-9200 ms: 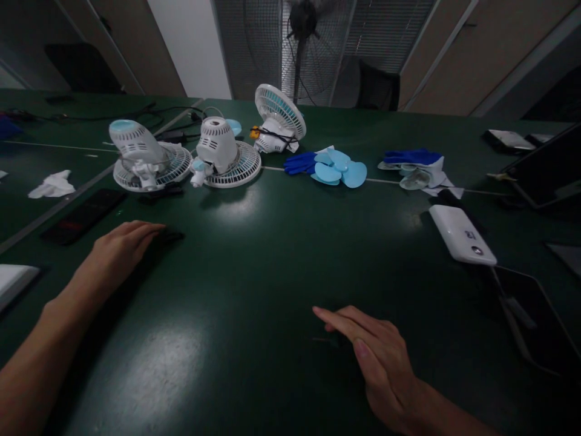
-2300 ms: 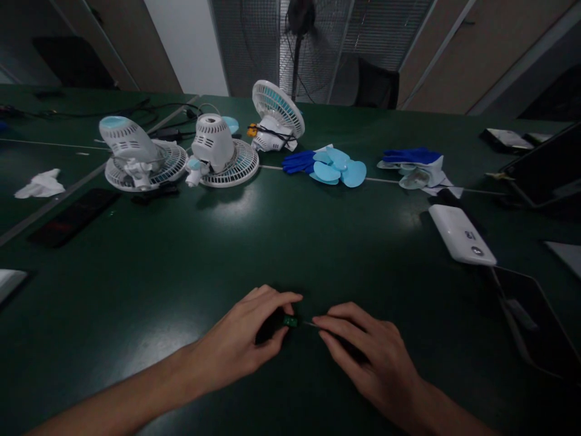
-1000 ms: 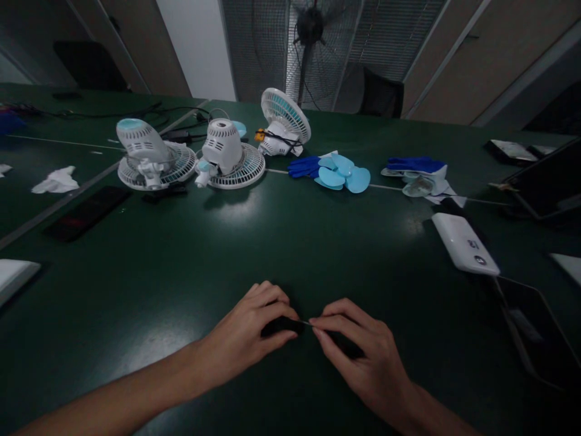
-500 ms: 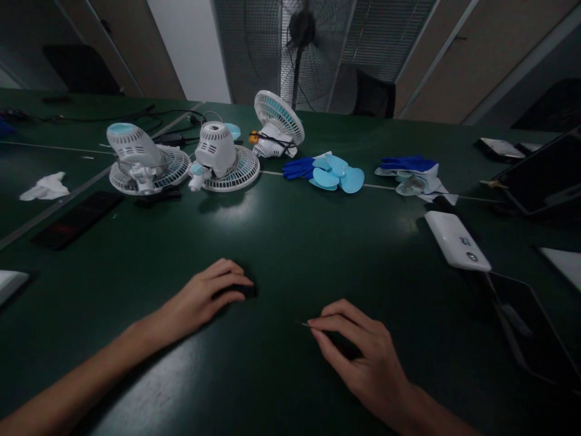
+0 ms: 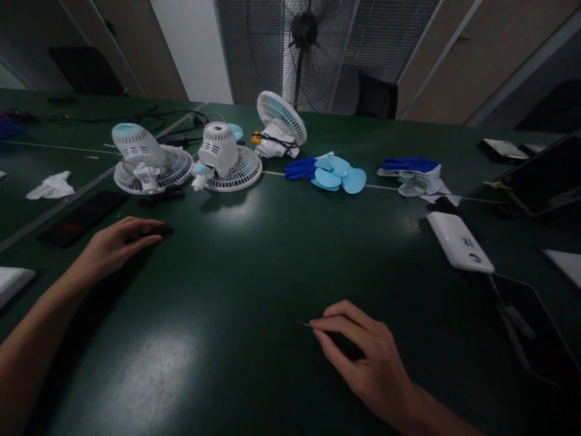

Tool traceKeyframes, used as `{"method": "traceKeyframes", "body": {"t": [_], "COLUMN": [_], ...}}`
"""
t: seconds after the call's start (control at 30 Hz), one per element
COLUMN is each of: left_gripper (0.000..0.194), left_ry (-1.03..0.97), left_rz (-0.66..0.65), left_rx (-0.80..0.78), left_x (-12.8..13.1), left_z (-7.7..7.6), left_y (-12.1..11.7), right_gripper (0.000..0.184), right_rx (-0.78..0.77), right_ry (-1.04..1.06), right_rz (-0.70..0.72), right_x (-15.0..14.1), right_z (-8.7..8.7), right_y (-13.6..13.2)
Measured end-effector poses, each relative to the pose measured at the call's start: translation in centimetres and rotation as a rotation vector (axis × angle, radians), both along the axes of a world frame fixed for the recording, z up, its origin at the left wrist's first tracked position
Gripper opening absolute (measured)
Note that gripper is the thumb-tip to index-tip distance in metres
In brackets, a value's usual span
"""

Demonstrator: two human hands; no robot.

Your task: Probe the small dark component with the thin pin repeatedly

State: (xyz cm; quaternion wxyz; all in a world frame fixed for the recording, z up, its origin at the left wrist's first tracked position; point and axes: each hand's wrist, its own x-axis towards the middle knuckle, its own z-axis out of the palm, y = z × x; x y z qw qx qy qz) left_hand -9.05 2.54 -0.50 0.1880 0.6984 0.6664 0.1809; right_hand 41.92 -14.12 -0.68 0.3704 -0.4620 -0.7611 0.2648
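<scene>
My left hand (image 5: 118, 247) rests low over the green table (image 5: 245, 260) at the left, its fingers closed around a small black object (image 5: 165, 230) whose kind I cannot make out. Just behind it lies a flat dark slab (image 5: 82, 218) with a reddish mark. On the right, my right hand (image 5: 365, 354) pinches a thin, pointed metal piece (image 5: 304, 324) between thumb and fingertips. The tip points left, close above the table surface. Most of that piece is hidden by the fingers.
Two white fans (image 5: 220, 151) (image 5: 145, 160) lie face down at the back left; a third fan (image 5: 279, 127) leans behind them. Light-blue fan blades (image 5: 340, 174) rest by blue gloves (image 5: 299, 168). A white device (image 5: 459, 241) and a dark tray-like thing (image 5: 531, 327) occupy the right.
My left hand has moved left and away from me, carrying the small black object towards the dark slab. My right hand stays in place with the thin metal piece.
</scene>
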Motion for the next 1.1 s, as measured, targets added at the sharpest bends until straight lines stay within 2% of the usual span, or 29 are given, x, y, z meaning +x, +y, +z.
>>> {"method": "traceKeyframes", "body": {"t": [0.1,0.17,0.43,0.63,0.73,0.9,1.1], "left_gripper": [0.096,0.092,0.082,0.067,0.062,0.057,0.058], "left_ry": [0.057,0.095,0.094,0.152,0.168,0.178,-0.085], "left_rz": [0.095,0.122,0.096,-0.015,0.008,0.185,0.275], "left_rx": [-0.034,-0.039,0.031,0.046,0.067,0.099,0.173], "left_x": [-2.0,-3.0,-3.0,-3.6,-3.8,-3.1,-0.3], "left_z": [-0.6,-0.7,-0.1,-0.5,-0.8,-0.6,1.0], "left_y": [0.5,0.5,-0.2,0.1,0.2,-0.3,-1.3], "right_gripper": [0.021,0.02,0.019,0.018,0.019,0.02,0.02], "right_rx": [0.002,0.001,0.011,0.013,0.014,-0.004,-0.009], "right_ry": [-0.012,-0.009,-0.012,-0.016,-0.016,-0.016,-0.016], "right_rz": [0.004,0.006,0.004,0.007,0.004,0.01,0.012], "right_x": [0.0,0.0,-0.1,-0.1,-0.1,0.0,0.1], "right_z": [0.0,0.0,0.2,0.2,0.2,0.0,0.0], "right_y": [0.0,0.0,-0.1,0.0,-0.1,-0.1,-0.1]}}
